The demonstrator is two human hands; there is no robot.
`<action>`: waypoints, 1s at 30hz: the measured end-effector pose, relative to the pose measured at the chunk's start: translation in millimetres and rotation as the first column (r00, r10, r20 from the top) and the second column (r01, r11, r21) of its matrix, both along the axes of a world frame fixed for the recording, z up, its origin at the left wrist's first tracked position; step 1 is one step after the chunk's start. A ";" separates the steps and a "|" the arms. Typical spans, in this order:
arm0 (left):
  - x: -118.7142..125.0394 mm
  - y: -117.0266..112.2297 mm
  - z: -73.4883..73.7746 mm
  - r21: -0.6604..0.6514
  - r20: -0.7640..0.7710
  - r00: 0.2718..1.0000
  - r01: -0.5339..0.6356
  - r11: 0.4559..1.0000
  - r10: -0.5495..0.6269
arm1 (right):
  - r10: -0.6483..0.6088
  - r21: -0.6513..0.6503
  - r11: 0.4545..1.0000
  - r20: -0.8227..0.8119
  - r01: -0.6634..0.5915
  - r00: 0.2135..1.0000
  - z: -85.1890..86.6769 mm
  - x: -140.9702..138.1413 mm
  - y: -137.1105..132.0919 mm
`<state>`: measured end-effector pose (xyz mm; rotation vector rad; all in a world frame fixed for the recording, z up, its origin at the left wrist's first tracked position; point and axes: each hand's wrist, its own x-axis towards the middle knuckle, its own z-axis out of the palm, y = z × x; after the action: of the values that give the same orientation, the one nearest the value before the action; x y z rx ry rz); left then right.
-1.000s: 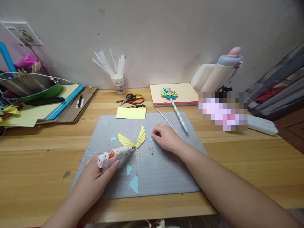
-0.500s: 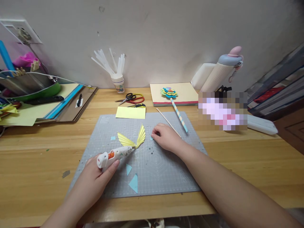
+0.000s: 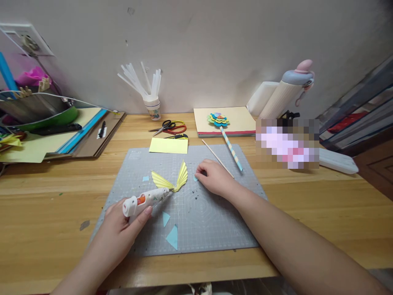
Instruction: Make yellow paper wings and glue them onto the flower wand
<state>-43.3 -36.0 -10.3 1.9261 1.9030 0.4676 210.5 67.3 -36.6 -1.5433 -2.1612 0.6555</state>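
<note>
My left hand (image 3: 118,229) is wrapped round a white glue gun (image 3: 144,200) with an orange trigger. Its nozzle points at the joint of two yellow pleated paper fans (image 3: 172,181) lying on the grey cutting mat (image 3: 208,221). My right hand (image 3: 213,177) rests on the mat to the right of the fans, fingers curled down, its fingertips touching a small blue paper scrap (image 3: 195,178). Whether it grips the scrap I cannot make out.
Blue paper offcuts (image 3: 172,237) lie on the mat near the front. Behind it are a yellow sheet (image 3: 168,146), scissors (image 3: 168,127), a cup of glue sticks (image 3: 152,107), a wooden stick (image 3: 217,164), a paper flower on a striped straw (image 3: 218,120) and a stack of coloured paper (image 3: 242,123).
The glue gun and my left hand have drawn slightly left and back from the fans. My right hand has stayed still.
</note>
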 end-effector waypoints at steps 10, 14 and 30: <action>3.5 -3.6 2.7 0.042 -0.081 0.992 0.103 0.994 -0.099 | 0.003 0.003 1.000 0.004 -0.003 1.000 -1.4 0.0 0.8; 9.6 -3.4 16.7 0.046 -0.174 0.976 0.142 0.989 -0.132 | 0.004 0.005 1.000 0.003 -0.004 1.000 -0.9 0.1 0.5; -25.6 -8.5 33.3 0.019 -0.236 0.972 0.009 1.000 -0.004 | 0.010 -0.008 1.000 -0.039 -0.011 0.999 -1.5 1.2 1.6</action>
<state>-69.0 -44.5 23.0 2.0799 2.0420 0.2657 211.7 68.9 -38.0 -1.5116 -2.1416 0.6934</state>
